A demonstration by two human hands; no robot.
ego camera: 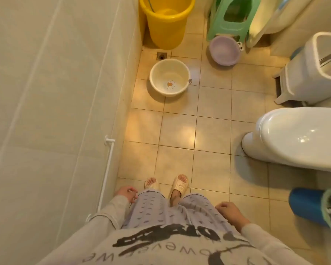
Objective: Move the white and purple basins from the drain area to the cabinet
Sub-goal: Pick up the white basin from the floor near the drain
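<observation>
A white basin [169, 77] with a small cartoon face on its bottom stands upright on the tiled floor, just in front of the floor drain [161, 56]. A purple basin [225, 50] leans tilted against a green plastic stool [230, 18] further right. Both are empty. My left hand [127, 193] hangs by my left thigh with fingers loosely curled and nothing in it. My right hand [230, 211] hangs by my right thigh, also loosely curled and empty. Both hands are far from the basins.
A yellow bucket [165, 20] stands in the far corner by the left tiled wall. A white toilet [294, 138] and a white bin [313, 69] line the right side. A blue roll [306, 204] sits near right. A white rail [106, 173] runs along the left wall.
</observation>
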